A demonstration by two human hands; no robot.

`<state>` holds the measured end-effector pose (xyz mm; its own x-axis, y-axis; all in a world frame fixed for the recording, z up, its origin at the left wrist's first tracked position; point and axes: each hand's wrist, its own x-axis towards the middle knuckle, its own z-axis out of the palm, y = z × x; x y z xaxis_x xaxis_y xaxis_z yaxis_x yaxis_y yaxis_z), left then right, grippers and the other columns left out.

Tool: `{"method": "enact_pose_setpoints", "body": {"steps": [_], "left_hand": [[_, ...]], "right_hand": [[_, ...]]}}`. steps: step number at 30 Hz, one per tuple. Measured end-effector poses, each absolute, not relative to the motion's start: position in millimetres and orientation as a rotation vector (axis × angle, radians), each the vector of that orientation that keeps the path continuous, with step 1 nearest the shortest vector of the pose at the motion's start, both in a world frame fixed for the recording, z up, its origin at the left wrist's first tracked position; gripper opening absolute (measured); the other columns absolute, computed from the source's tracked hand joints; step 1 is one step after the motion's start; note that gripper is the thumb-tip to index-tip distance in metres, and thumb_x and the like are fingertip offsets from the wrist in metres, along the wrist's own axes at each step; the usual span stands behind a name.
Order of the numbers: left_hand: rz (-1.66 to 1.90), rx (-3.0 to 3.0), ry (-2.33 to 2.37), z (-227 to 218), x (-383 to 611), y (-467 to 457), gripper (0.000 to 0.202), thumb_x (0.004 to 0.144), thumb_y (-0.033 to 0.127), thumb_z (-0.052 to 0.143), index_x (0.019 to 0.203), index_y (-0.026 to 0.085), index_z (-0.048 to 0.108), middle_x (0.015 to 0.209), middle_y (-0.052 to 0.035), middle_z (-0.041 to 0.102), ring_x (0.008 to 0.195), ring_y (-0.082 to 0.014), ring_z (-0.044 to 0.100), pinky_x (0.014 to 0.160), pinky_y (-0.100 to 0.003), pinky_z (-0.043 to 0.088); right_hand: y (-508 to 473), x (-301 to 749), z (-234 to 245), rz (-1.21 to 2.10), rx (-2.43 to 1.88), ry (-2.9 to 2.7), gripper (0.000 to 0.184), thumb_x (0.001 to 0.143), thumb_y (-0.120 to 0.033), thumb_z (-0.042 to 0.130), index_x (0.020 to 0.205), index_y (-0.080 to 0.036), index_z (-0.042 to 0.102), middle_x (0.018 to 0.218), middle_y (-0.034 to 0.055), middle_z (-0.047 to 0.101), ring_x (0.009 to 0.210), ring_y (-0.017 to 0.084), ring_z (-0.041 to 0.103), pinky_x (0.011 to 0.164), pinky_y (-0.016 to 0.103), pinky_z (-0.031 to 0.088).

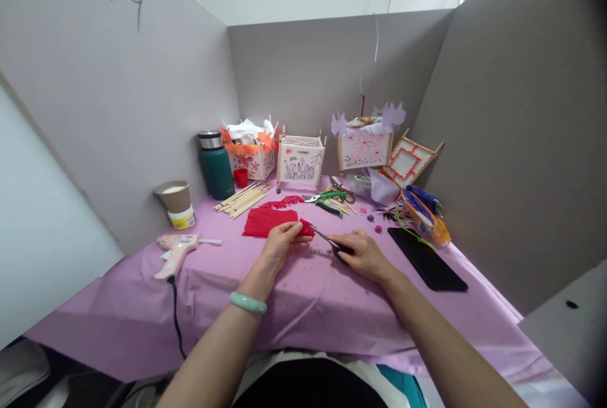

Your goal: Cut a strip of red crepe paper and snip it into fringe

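My left hand [283,240], with a pale green bangle on the wrist, pinches a small piece of red paper [306,228] over the purple tablecloth [303,307]. My right hand [363,254] is closed round the black handles of a pair of scissors [332,243]. The scissor blades point left and meet the edge of the red piece. A larger sheet of red paper [265,219] lies flat just behind my left hand.
A pink glue gun [177,250] with a black cord lies at the left. A green flask [215,167], paper cup [174,198], bamboo sticks [243,198], green pruners [327,198], several paper lanterns [301,160] and a black phone [427,257] surround the work spot. Grey partitions enclose the table.
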<state>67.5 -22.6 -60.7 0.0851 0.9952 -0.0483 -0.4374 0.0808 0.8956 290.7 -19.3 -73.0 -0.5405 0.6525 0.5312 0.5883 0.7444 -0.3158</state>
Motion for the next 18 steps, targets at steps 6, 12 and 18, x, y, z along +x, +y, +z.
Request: {"method": "enact_pose_setpoints", "body": {"steps": [6,12,18], "left_hand": [[1.288,0.882,0.849,-63.1,66.6,-20.8,0.014,0.076,0.022,0.069,0.08,0.01,0.064,0.072,-0.0098,0.071,0.062,-0.0164,0.069,0.055,-0.023,0.054],[1.288,0.863,0.867,-61.6,68.4,-22.3,0.011,0.077,0.019,0.068,0.08,0.01,0.063,0.069,-0.0087,0.07,0.06,-0.0161,0.068,0.054,-0.022,0.054],[1.284,0.865,0.875,-60.4,69.0,-22.7,0.01,0.078,0.019,0.067,0.08,0.01,0.063,0.07,-0.0094,0.071,0.06,-0.016,0.068,0.054,-0.023,0.054]], "right_hand": [[-21.3,289.3,-71.1,0.142,-0.923,-2.307,0.032,0.08,-0.023,0.059,0.111,-0.024,0.067,0.098,0.005,0.074,0.083,0.018,0.067,0.078,0.031,0.04],[-21.2,288.1,-71.0,0.146,-0.922,-2.304,0.033,0.08,-0.02,0.058,0.112,-0.024,0.066,0.099,0.004,0.073,0.083,0.017,0.067,0.078,0.03,0.039],[-20.5,287.7,-72.0,0.142,-0.914,-2.291,0.033,0.08,-0.019,0.059,0.113,-0.024,0.066,0.101,0.0041,0.073,0.086,0.018,0.067,0.078,0.031,0.04]]}}
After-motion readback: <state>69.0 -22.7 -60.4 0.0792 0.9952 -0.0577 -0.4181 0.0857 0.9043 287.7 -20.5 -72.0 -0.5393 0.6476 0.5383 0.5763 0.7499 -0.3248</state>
